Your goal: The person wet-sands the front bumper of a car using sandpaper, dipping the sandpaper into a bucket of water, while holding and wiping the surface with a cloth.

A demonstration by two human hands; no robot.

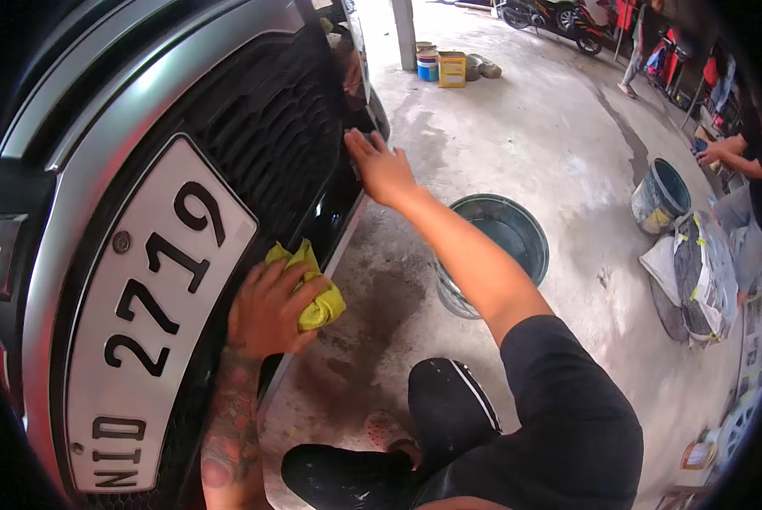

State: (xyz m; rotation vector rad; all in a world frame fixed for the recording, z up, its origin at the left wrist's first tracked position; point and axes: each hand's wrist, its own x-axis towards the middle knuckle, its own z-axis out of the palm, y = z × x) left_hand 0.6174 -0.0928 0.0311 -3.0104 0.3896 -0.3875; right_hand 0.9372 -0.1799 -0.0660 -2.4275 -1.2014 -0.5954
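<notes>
My left hand (266,310) is closed over a crumpled yellow cloth (320,304), pressed against the lower black trim of a car bumper. Just to the left of it is the white number plate (160,297), marked NID 2719. Higher up, my right hand (383,170) has its fingers stretched out, with the tips at the glossy black bumper edge (334,200). It appears to hold nothing. Between the two hands lies part of the black honeycomb grille (266,119). My right forearm hides part of a dark bucket (517,234) on the floor.
At the right, another bucket (662,195) stands beside a bulging sack (696,276). A person's hand (721,153) shows at the far right edge. Paint cans (428,66) and a yellow tin (452,70) sit by a post. Motorbikes (560,17) stand at the back.
</notes>
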